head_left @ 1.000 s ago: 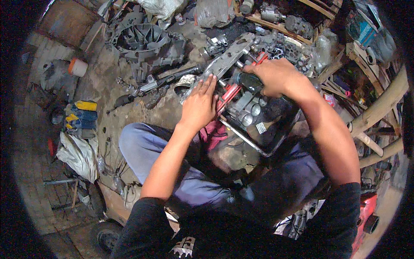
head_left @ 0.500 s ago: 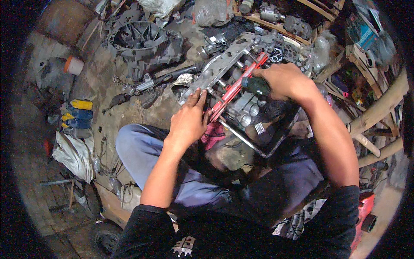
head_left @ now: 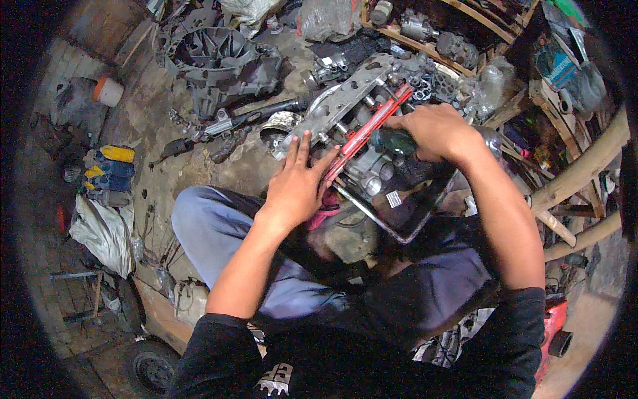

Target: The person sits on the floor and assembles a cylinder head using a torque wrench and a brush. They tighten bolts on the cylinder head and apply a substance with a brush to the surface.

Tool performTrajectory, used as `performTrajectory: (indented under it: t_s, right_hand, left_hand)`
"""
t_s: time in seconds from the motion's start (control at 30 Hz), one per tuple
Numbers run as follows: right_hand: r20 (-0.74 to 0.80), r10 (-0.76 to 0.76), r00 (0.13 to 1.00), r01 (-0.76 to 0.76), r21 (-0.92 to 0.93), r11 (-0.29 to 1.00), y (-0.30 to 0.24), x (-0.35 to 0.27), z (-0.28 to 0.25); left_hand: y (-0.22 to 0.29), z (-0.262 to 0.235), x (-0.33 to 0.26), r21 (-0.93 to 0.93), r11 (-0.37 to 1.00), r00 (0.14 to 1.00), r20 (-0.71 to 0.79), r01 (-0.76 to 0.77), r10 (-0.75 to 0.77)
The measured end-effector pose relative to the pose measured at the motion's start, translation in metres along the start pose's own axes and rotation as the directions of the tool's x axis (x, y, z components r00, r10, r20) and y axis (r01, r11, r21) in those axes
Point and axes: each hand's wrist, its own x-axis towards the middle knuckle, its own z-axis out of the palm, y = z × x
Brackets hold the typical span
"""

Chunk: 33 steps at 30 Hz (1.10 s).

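An engine part with a flat grey metal plate [head_left: 345, 93] lies slanted in front of me. Along it runs a long red bar [head_left: 369, 133] with a pale streak. My left hand [head_left: 296, 186] rests at their near end, fingers spread, fingertips on the plate and beside the bar. In my right hand [head_left: 438, 130] is a dark green, rounded tool [head_left: 393, 142], its kind unclear. That hand is closed around it, close to the bar's right side. Silver metal cylinders [head_left: 372, 169] sit below the tool. A bent dark metal frame [head_left: 402, 238] extends toward my lap.
A large finned housing [head_left: 216, 63] stands at the far left. Metal parts [head_left: 458, 50] and a clear plastic bag [head_left: 495, 83] crowd the far right. Wooden poles [head_left: 585, 166] flank my right arm. Yellow-capped bottles [head_left: 116, 154] and a white sack [head_left: 106, 229] lie left.
The view has shifted slightly. My left fingers are spread wider on the plate. My right hand still grips the green tool beside the red bar.
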Motion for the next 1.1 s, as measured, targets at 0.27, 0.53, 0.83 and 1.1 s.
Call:
performTrajectory:
  t_s: [0.27, 0.53, 0.83, 1.1]
  right_hand:
    - [-0.033, -0.022, 0.999, 0.024, 0.047, 0.999, 0.004, 0.006, 0.0]
    - [-0.018, 0.022, 1.0, -0.021, 0.086, 0.996, 0.003, 0.0, -0.007]
    - [-0.089, 0.033, 0.996, -0.034, -0.012, 0.999, 0.014, -0.001, 0.01]
    - [-0.077, 0.079, 0.994, -0.086, -0.089, 0.992, 0.003, 0.015, 0.006]
  left_hand:
    - [-0.01, -0.003, 0.045, 0.372, 0.879, 0.942, -0.033, -0.3, 0.335]
    - [-0.014, -0.019, 0.052, 0.44, 0.783, 0.885, 0.066, -0.44, 0.461]
    - [0.016, -0.008, 0.045, 0.444, 0.842, 0.95, 0.091, -0.307, 0.299]
    - [0.039, -0.017, 0.06, 0.498, 0.819, 0.953, 0.242, -0.283, 0.183]
